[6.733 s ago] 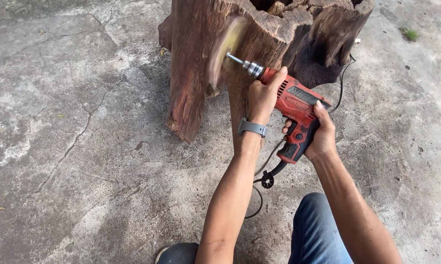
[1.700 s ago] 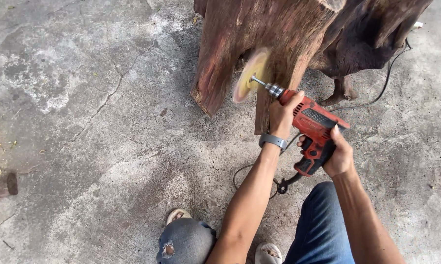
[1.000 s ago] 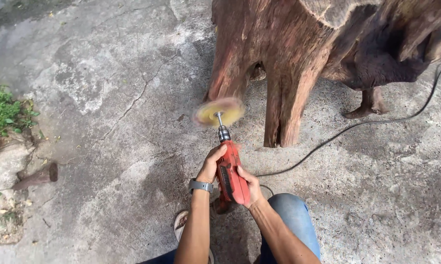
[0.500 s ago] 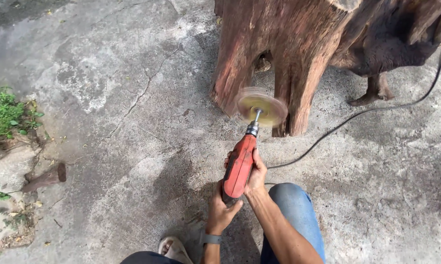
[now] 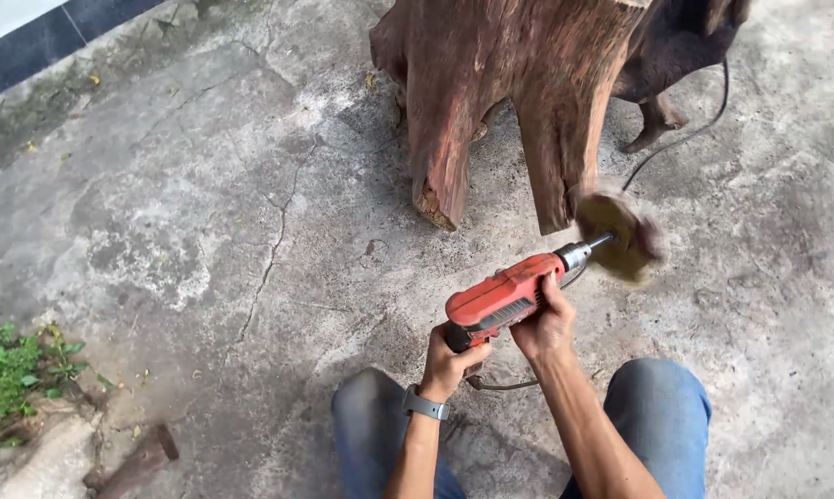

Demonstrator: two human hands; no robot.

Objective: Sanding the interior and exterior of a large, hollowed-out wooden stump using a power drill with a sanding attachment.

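Landmark: the reddish wooden stump (image 5: pixel 519 83), standing on cracked concrete floor (image 5: pixel 205 231).

Red electric drill (image 5: pixel 505 296) is held low, below the stump and to its right side, pointing up and right. The left hand (image 5: pixel 451 362) has its grip closed around the drill's handle at the rear; a grey wristband sits on that wrist. The right hand (image 5: pixel 546 323) has its grip wrapped over the drill body just behind the chuck. Both grips hold the drill, neither is loose.

The round buffing wheel (image 5: pixel 620 236) on the drill's shaft is motion-blurred, so it appears to be spinning. It sits just beside the stump's right leg (image 5: pixel 560 176); contact cannot be confirmed.

A black power cord (image 5: pixel 685 134) runs along the floor right of the stump, passing near the wheel.

Risks, judged:
- Wheel edge could catch the leg's corner and kick the drill sideways.
- The spinning wheel could snag the cord.
- 2 knees sit close below the drill.
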